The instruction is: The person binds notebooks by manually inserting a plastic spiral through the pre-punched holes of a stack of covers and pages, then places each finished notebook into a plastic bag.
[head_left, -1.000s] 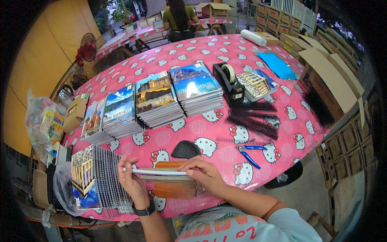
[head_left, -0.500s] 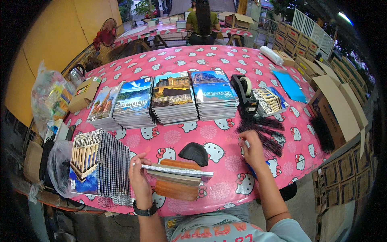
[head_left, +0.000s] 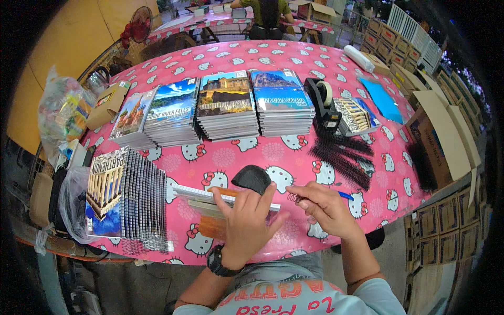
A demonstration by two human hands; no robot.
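A white-edged notebook (head_left: 190,191) with a row of holes along its edge rests at a wooden block (head_left: 212,229) near the table's front. Over its right part lies my left hand (head_left: 247,220), fingers spread, hiding much of both. Just right of the notebook's end, my right hand (head_left: 324,210) pinches a black spiral binding coil (head_left: 294,197). A blue-handled tool (head_left: 345,196) sticks out from that same hand; the rest of it is hidden. Behind the block sits a curved black pad (head_left: 252,178). Several loose black coils (head_left: 344,157) lie farther right.
Stacked spiral notebooks (head_left: 176,107) stand in a row behind; another pile (head_left: 128,194) is at left. A tape dispenser (head_left: 324,107), a blue sheet (head_left: 382,100) and an open carton (head_left: 436,142) are right. Plastic bags (head_left: 65,118) hang left. A person (head_left: 268,18) sits beyond.
My left hand has moved right, from the notebook's left end to over its right part. My right hand has come left from the loose coils with a coil. The view has tilted down.
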